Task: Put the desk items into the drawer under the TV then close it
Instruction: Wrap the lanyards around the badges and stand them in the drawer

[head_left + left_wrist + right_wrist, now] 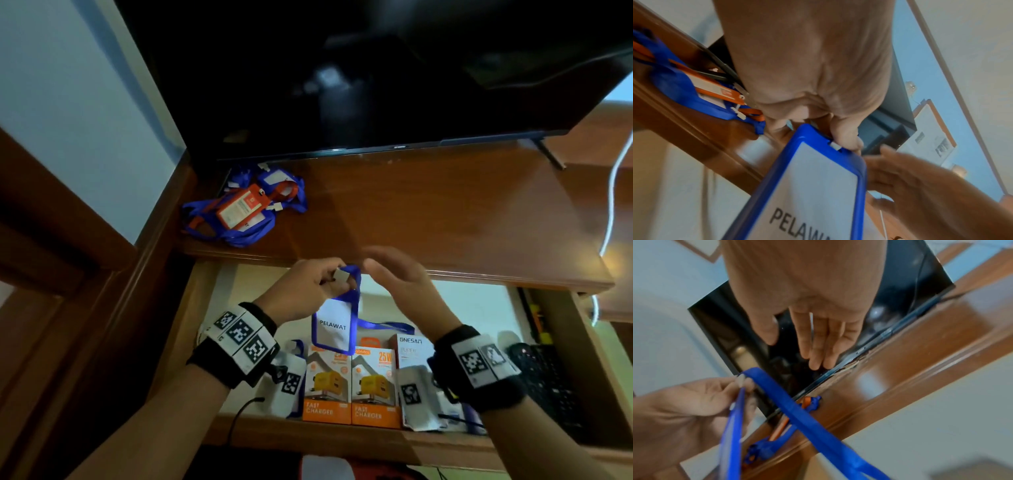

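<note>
A blue-framed badge reading PELAWAT (334, 325) (818, 186) hangs over the open drawer (260, 442). My left hand (308, 284) (840, 134) pinches the white clip at its top. The badge's blue lanyard (380, 325) (797, 407) trails down into the drawer. My right hand (394, 277) (818, 340) hovers just right of the clip with straight fingers and holds nothing. A pile of blue and orange lanyards with badges (243, 205) (694, 87) lies on the desk top at the left, under the TV (376, 75).
In the drawer stand two orange fast-charger boxes (352, 387), a white ONESAM box (411, 349) and a black keyboard (548, 387) at the right. A white cable (613, 205) hangs at the right. The brown desk top (445, 212) spreads between pile and cable.
</note>
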Demonstrator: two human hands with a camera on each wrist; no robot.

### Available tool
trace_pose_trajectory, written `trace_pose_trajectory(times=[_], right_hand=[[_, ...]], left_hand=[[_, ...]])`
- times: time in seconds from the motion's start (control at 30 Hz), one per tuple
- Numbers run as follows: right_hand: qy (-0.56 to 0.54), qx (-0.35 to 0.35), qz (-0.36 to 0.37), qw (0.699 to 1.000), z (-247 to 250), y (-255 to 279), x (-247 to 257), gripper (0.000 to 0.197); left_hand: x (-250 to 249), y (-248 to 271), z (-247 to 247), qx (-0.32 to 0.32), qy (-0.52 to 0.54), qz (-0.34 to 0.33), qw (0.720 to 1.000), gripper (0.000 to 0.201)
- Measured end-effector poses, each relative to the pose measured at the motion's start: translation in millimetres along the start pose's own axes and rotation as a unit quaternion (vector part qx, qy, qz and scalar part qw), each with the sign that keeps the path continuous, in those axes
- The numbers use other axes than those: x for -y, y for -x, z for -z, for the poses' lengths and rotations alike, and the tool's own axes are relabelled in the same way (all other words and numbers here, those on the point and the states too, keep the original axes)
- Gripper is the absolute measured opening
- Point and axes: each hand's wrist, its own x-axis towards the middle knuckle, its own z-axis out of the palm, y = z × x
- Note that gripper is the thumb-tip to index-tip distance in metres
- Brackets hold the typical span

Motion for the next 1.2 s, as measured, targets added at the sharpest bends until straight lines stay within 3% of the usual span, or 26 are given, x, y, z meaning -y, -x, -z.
trace_pose_trajectory(times=[0.07,0.17,0.3,0.47,0.6,0.67,0.73,0.83,0.93,1.0,1.1,1.2], right_hand=[[-0.114,0.073,-0.043,0.990,-10.2,-2.4,4.7,0.035],[-0.202,0.103,-0.075,0.971,-18.8,-3.2,1.8,0.040],[-0.190,0.090,-0.056,0.976,-19.5,-0.4,-4.8,0.038],[-0.128,0.107,-0.025,0.986,-20.5,3.8,-13.9,0.009],[-0.116,0.077,-0.046,0.989,-24.1,5.7,-22.4,0.025],[-0.067,0.066,-0.036,0.995,-21.1,4.3,-24.8,0.029],[0.001,0.083,-0.035,0.996,-16.3,3.9,-24.2,0.030],[0.100,0.169,-0.025,0.980,-12.2,6.5,-21.3,0.033],[0.144,0.223,-0.034,0.964,-14.3,9.8,-24.1,0.040],[0.133,0.235,-0.031,0.962,-12.7,9.3,-26.6,0.042],[0.030,0.204,-0.084,0.975,-0.4,4.0,-32.7,0.039],[-0.070,0.149,-0.118,0.979,12.1,2.4,-40.2,0.033]], left_hand=[[-6.8,-2.8,-4.3,-0.016,0.006,-0.011,1.000,0.015],[-10.1,-4.4,-7.2,-0.049,0.015,-0.024,0.998,0.024],[-8.8,-3.6,-10.1,-0.096,0.024,-0.016,0.995,0.008],[-4.5,-3.7,-8.2,-0.181,0.088,0.028,0.979,0.002],[-6.0,-2.9,-9.6,-0.203,0.159,0.060,0.964,0.002],[-5.0,-1.5,-8.8,-0.188,0.151,0.062,0.968,0.006],[-2.1,-0.3,-3.7,-0.132,0.119,0.084,0.980,0.014],[2.8,1.1,4.7,0.006,-0.040,0.114,0.993,0.021],[3.6,3.0,1.8,0.088,-0.160,0.102,0.978,0.011],[5.2,3.6,-1.5,0.098,-0.161,0.102,0.977,0.013],[8.4,5.1,3.0,0.087,-0.139,0.097,0.982,0.021],[3.3,10.3,11.3,0.057,-0.051,0.091,0.993,0.008]])
